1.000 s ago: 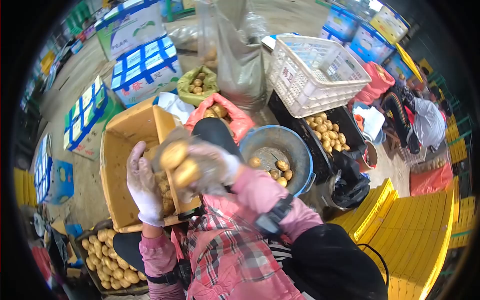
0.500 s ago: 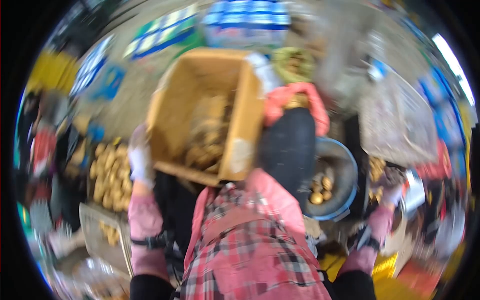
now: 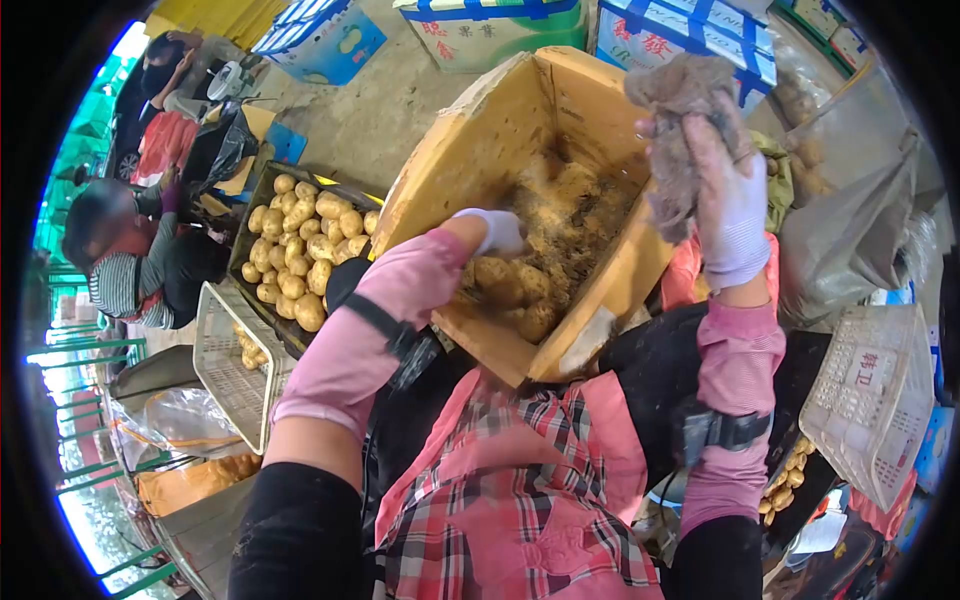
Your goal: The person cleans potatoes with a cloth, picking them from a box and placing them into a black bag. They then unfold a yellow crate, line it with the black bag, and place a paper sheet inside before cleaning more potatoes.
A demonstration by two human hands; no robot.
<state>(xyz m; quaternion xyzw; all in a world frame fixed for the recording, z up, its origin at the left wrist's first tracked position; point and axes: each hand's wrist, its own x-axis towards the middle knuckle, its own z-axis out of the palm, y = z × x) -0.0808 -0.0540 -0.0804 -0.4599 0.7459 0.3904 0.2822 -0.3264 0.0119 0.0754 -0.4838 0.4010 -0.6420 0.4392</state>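
Observation:
A tilted cardboard box point(image 3: 470, 140) rests by my lap, holding potatoes point(image 3: 510, 285) and loose brown dirt point(image 3: 590, 225). My left hand point(image 3: 490, 232), in a white glove, reaches over the box's left wall, just above the potatoes. Its fingers are blurred, so their grip does not show. My right hand point(image 3: 735, 205), also gloved, is raised at the box's right wall. It is closed on a dirty grey cloth point(image 3: 690, 110), which hangs down in front of the fingers.
To the left stands a crate full of potatoes point(image 3: 300, 250), beside a white plastic basket point(image 3: 225, 350). Another white basket point(image 3: 870, 390) is at the right, near more potatoes point(image 3: 790, 480). Printed cartons point(image 3: 490, 40) line the back. A person point(image 3: 140, 240) sits at far left.
My right hand has come from the far right to the box, bringing the cloth. My left hand has moved from outside the box's left wall to inside it. The view has turned.

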